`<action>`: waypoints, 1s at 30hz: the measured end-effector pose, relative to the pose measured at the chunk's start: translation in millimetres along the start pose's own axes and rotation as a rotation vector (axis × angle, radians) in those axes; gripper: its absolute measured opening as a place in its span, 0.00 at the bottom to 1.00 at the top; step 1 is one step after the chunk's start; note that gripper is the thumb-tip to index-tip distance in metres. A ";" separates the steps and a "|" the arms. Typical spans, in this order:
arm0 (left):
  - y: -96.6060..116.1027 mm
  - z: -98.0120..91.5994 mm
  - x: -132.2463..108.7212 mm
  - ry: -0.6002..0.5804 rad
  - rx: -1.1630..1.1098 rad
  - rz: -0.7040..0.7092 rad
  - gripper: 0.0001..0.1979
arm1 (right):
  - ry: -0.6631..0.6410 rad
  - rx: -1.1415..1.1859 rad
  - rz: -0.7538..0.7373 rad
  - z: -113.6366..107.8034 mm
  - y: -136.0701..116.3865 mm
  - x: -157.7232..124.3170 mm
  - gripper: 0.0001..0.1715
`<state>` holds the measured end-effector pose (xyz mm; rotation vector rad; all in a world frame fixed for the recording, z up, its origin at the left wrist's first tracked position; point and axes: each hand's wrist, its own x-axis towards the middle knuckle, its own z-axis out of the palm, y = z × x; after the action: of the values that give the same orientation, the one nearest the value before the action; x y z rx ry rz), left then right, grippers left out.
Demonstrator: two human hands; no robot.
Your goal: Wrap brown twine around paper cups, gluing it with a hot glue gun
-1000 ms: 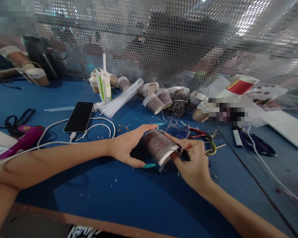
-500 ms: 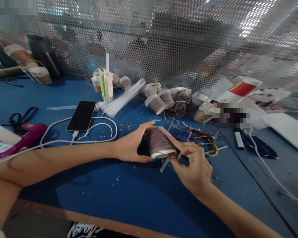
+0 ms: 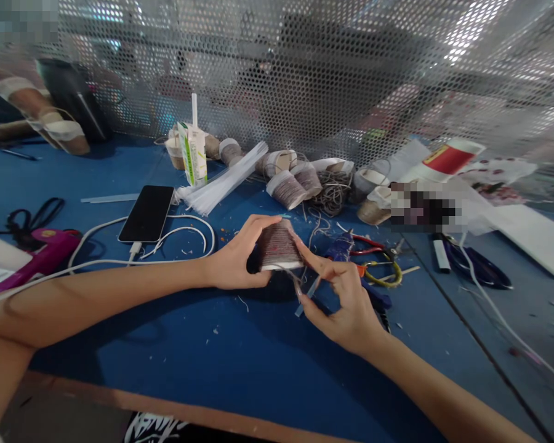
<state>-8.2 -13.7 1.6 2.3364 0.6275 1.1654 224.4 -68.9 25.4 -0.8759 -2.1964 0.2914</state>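
Observation:
A small cup wrapped in grey-brown cord (image 3: 279, 245), with a white rim facing down toward me, is gripped on its left side by my left hand (image 3: 240, 255). Its thumb and fingers are curved round the cup. My right hand (image 3: 341, 295) is at the cup's right side, index fingertip against the wrapped wall and thumb lower, near a loose strand of cord (image 3: 290, 274) by the rim. A translucent glue stick (image 3: 307, 296) lies close to the right thumb, partly hidden by the hand.
Behind the hands lie wrapped cups (image 3: 287, 189), tangled cord (image 3: 335, 192), white sticks (image 3: 228, 178) and a carton (image 3: 192, 154). To the left are a phone (image 3: 146, 213), its cable and a purple glue gun (image 3: 16, 264). Pliers (image 3: 388, 267) and scissors (image 3: 477, 267) lie to the right.
The cup and my left hand have shifted a little left, and the cup's rim opening shows less. My right thumb has moved down and away from the index finger, uncovering the cord strand.

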 end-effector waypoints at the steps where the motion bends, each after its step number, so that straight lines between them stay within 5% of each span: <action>1: 0.2 -0.3 0.1 0.008 0.004 -0.014 0.42 | -0.007 0.025 0.000 0.0 1.4 -0.8 0.20; 9: 5.2 -0.8 0.7 0.154 0.147 -0.004 0.40 | 0.197 -0.055 -0.197 -15.6 -1.2 0.4 0.16; 19: 2.8 1.7 -0.5 0.215 0.186 0.031 0.41 | -0.008 -0.180 -0.297 -16.9 -10.4 -2.8 0.17; 30: 6.9 1.1 0.9 0.234 0.189 0.047 0.38 | 0.024 -0.186 -0.249 -18.3 -9.7 0.7 0.13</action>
<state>-5.4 -18.9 5.6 2.3993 0.7987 1.4732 232.3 -76.7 42.9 -0.6885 -2.3069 -0.0441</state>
